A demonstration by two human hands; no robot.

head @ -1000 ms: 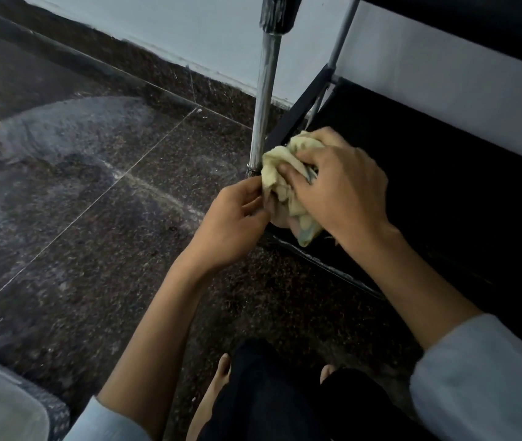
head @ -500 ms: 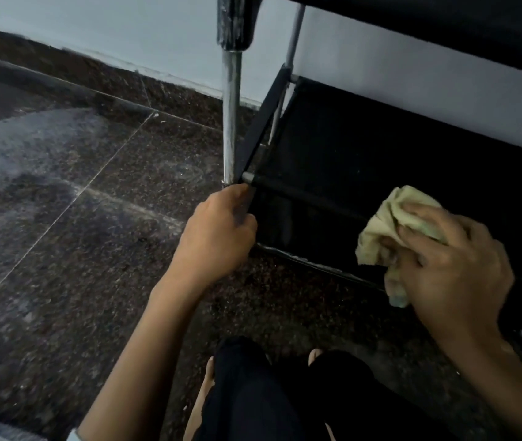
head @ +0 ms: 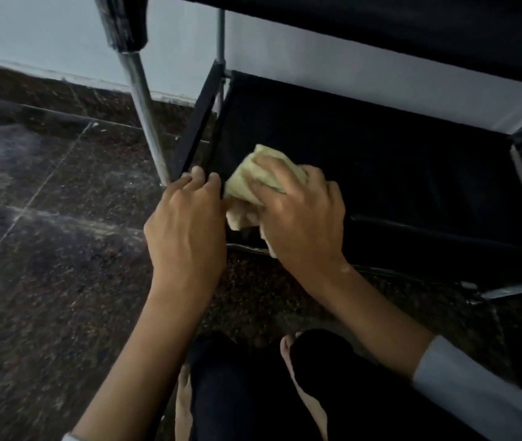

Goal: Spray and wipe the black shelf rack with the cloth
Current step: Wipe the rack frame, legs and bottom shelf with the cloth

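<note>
On rack (head: pixel 380 173): right hand (head: pixel 298 218) (gripping cloth (head: pixel 253 176)).

The scene is dim, with a cool, bluish cast. The white wall (head: pixel 46 36) is the brightest area, while the black shelf rack (head: pixel 380 160) sinks into near-featureless dark. Pale sheen spreads across the speckled floor (head: pixel 46 218) at left, and a thin highlight runs down the chrome pole (head: pixel 143 100). Detail is soft throughout; straight lines bow near the edges.
</note>
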